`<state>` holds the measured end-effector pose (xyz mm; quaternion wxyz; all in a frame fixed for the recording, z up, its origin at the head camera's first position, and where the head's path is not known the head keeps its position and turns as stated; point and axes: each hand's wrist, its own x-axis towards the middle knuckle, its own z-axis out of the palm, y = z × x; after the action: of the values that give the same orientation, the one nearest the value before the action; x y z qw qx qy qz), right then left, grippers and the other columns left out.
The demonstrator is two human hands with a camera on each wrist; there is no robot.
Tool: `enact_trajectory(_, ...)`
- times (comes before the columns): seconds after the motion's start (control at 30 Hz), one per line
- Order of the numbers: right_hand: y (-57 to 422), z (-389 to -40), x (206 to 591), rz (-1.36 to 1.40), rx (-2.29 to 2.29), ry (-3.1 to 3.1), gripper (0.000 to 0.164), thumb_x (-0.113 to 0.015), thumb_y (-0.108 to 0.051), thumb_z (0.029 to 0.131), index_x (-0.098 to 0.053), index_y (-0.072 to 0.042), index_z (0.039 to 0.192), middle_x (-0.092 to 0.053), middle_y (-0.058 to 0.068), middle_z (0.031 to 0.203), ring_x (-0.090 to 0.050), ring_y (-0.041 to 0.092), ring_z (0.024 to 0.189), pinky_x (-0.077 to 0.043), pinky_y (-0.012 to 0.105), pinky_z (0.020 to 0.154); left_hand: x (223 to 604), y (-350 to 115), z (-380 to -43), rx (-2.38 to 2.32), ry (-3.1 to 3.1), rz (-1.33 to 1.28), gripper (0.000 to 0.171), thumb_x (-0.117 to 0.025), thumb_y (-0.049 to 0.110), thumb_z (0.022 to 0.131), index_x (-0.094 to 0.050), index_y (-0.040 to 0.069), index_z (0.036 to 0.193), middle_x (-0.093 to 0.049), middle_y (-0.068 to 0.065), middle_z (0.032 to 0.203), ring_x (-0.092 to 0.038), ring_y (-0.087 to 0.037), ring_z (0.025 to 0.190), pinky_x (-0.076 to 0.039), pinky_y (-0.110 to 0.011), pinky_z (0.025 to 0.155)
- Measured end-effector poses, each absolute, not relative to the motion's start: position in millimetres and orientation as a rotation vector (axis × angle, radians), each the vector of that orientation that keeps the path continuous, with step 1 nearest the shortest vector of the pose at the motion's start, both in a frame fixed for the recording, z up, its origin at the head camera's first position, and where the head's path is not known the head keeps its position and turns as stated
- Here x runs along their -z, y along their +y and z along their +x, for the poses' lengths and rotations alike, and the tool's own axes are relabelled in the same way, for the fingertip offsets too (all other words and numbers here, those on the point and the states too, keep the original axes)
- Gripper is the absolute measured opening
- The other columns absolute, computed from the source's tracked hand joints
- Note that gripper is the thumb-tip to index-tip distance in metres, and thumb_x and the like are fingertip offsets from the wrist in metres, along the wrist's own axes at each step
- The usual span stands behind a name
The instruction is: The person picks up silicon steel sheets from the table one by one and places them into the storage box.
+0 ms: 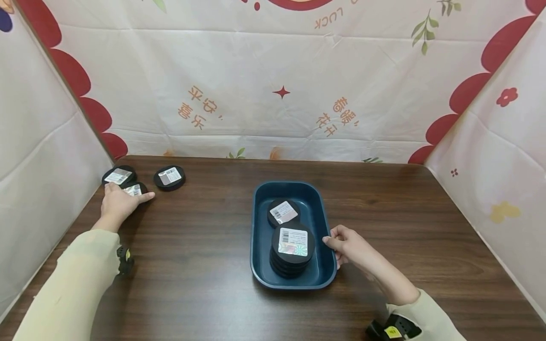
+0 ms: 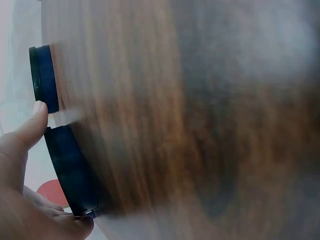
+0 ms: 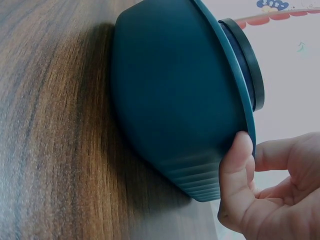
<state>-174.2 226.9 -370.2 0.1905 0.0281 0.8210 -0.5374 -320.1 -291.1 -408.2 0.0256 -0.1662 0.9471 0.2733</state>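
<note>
In the head view, my left hand (image 1: 118, 203) reaches to the back left, with thumb and fingers spread around a flat, round black case (image 1: 133, 190) bearing a white label. The left wrist view has the fingers at one end of that case (image 2: 72, 170) and the thumb tip a little off its other end. Right against it lies a second round black case (image 1: 119, 175). My right hand (image 1: 351, 246) pinches the right rim of a dark blue tray (image 1: 259, 277) between thumb and fingers. A stack of round black cases (image 1: 292, 246) stands inside the tray, with another case (image 1: 283, 212) behind it.
Another labelled black case (image 1: 169, 177) lies right of the left hand on the brown wooden table (image 1: 192, 255). Printed white cloth (image 1: 256, 61) hangs behind the table and along both sides. Each forearm carries a black wrist device (image 1: 124, 260).
</note>
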Motion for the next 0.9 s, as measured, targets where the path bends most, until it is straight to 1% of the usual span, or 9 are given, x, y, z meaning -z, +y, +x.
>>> enact_trajectory(0.07, 227.0, -174.0, 370.4, 0.079, 1.51, 2.306, 0.025, -0.05, -0.017, 0.096, -0.043, 0.006, 0.102, -0.049, 0.009, 0.072, -0.051, 0.017, 0.059, -0.053, 0.032, 0.058, 407.8, -290.5, -318.6, -0.825, 2.93, -0.501, 0.123, -0.066, 0.056, 0.077, 0.009, -0.021, 0.137, 0.001, -0.042, 0.143, -0.02, -0.058, 0.126, -0.022, -0.059, 0.104)
enact_trajectory(0.13, 227.0, -174.0, 370.6, 0.082, 1.51, 2.305, 0.025, -0.05, -0.018, 0.096, -0.043, 0.006, 0.102, -0.049, 0.009, 0.072, -0.051, 0.017, 0.059, -0.053, 0.032, 0.058, 408.2, -290.5, -317.5, -0.805, 2.935, -0.494, 0.119, -0.066, 0.053, 0.077, 0.006, -0.022, 0.136, -0.006, -0.043, 0.141, -0.023, -0.057, 0.124, -0.023, -0.058, 0.103)
enact_trajectory(0.27, 227.0, -174.0, 370.9, 0.083, 1.505, 2.307, 0.025, -0.05, -0.018, 0.096, -0.043, 0.006, 0.102, -0.049, 0.009, 0.071, -0.051, 0.017, 0.059, -0.053, 0.032, 0.058, 409.2, -290.3, -314.1, -0.791, 2.935, -0.471, 0.106, -0.066, 0.041, 0.079, -0.004, -0.026, 0.133, -0.02, -0.047, 0.128, -0.031, -0.057, 0.114, -0.03, -0.059, 0.098)
enact_trajectory(0.37, 226.9, -174.7, 370.5, 0.087, 1.5, 2.308, 0.025, -0.05, -0.018, 0.096, -0.044, 0.006, 0.102, -0.049, 0.008, 0.071, -0.051, 0.017, 0.059, -0.053, 0.032, 0.058, 411.2, -290.9, -313.0, -0.793, 2.939, -0.454, 0.098, -0.064, 0.036, 0.079, -0.01, -0.028, 0.131, -0.023, -0.048, 0.122, -0.034, -0.057, 0.107, -0.033, -0.059, 0.094)
enact_trajectory(0.47, 226.7, -175.3, 370.1, 0.102, 1.492, 2.315, 0.025, -0.05, -0.018, 0.096, -0.044, 0.006, 0.102, -0.048, 0.008, 0.07, -0.051, 0.017, 0.059, -0.053, 0.032, 0.058, 412.8, -292.3, -313.6, -0.796, 2.956, -0.448, 0.097, -0.064, 0.037, 0.08, -0.014, -0.029, 0.13, -0.025, -0.048, 0.12, -0.033, -0.056, 0.106, -0.033, -0.059, 0.093)
enact_trajectory(0.63, 226.2, -175.2, 370.1, 0.124, 1.482, 2.321, 0.025, -0.05, -0.018, 0.096, -0.044, 0.005, 0.102, -0.048, 0.007, 0.069, -0.051, 0.017, 0.059, -0.052, 0.032, 0.058, 414.0, -296.3, -313.9, -0.767, 2.996, -0.406, 0.097, -0.065, 0.04, 0.079, -0.019, -0.03, 0.127, -0.03, -0.049, 0.117, -0.029, -0.055, 0.11, -0.032, -0.058, 0.095)
enact_trajectory(0.9, 226.4, -175.0, 369.9, 0.112, 1.48, 2.321, 0.025, -0.05, -0.018, 0.096, -0.044, 0.006, 0.103, -0.049, 0.007, 0.069, -0.052, 0.016, 0.06, -0.053, 0.032, 0.059, 415.0, -302.5, -310.8, -0.844, 2.975, -0.422, 0.106, -0.068, 0.049, 0.077, -0.018, -0.026, 0.133, -0.028, -0.044, 0.126, -0.026, -0.053, 0.116, -0.029, -0.058, 0.097)
